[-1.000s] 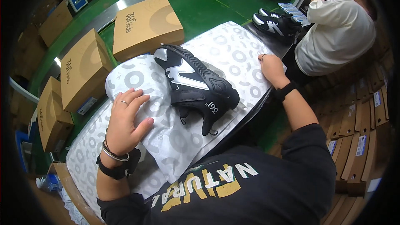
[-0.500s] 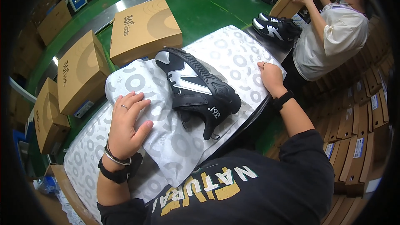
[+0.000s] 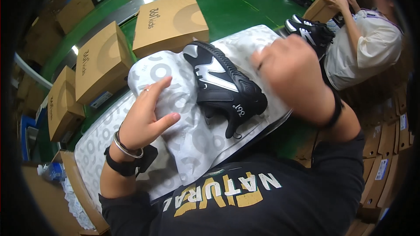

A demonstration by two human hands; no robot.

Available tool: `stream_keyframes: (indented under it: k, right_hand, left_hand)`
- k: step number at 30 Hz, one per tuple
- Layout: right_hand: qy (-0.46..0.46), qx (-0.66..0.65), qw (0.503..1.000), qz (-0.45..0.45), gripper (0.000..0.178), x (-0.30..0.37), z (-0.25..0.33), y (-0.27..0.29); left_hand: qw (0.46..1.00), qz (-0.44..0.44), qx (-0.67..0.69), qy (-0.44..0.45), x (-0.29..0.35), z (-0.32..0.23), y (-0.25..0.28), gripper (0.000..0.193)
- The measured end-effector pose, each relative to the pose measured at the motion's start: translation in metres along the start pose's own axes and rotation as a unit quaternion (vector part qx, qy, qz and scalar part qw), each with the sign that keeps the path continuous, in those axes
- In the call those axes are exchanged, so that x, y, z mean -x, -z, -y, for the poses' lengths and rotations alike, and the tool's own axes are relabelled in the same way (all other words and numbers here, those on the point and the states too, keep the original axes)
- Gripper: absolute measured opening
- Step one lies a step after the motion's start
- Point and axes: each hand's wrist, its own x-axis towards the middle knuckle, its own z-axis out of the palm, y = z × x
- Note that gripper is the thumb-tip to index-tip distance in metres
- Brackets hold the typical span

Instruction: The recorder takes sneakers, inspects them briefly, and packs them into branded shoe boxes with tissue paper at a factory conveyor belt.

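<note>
Brown boxes [image 3: 170,26] stood beyond the black shoe [image 3: 223,91], itself lying on patterned paper [image 3: 249,39]! Left of it, the left hand's [image 3: 144,120] grip stood apart by a paper-wrapped bundle [image 3: 183,98]; right of it, the right hand [image 3: 293,72] was blurred, grip impossible to tell.

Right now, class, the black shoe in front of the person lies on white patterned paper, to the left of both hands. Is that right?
Not quite: the black shoe lies between the left hand and the right hand, as the head view shows. It does lie on white patterned paper.
</note>
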Motion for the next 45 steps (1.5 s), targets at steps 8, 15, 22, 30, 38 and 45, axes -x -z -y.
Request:
stream_keyframes:
  k: [8, 15, 22, 30, 38, 45]
  right_hand:
    - [0.339, -0.059, 0.939, 0.019, 0.02, 0.008, 0.071, -0.002]
    - [0.188, -0.427, 0.855, -0.227, 0.014, -0.028, -0.016, 0.002]
    - [-0.24, -0.457, 0.846, 0.134, 0.055, -0.076, -0.085, -0.216]
    - [-0.299, -0.207, 0.927, 0.091, 0.074, -0.086, -0.043, -0.226]
    - [-0.523, -0.762, 0.382, 0.01, 0.076, -0.048, -0.082, -0.272]
    - [-0.393, -0.767, 0.432, 0.266, 0.072, 0.045, -0.075, -0.156]
  left_hand:
    - [0.759, -0.048, 0.626, 0.171, -0.045, -0.048, 0.002, 0.056]
    - [0.967, -0.211, 0.068, 0.123, -0.043, 0.023, 0.031, 0.057]
    - [0.805, -0.118, 0.513, 0.275, -0.1, 0.174, 0.06, 0.039]
    - [0.856, -0.147, 0.468, 0.166, -0.104, 0.139, 0.056, 0.058]
    - [0.9, -0.088, 0.242, 0.352, -0.069, 0.096, 0.039, 0.061]
    - [0.908, -0.142, 0.297, 0.259, 0.006, -0.005, -0.033, 0.095]
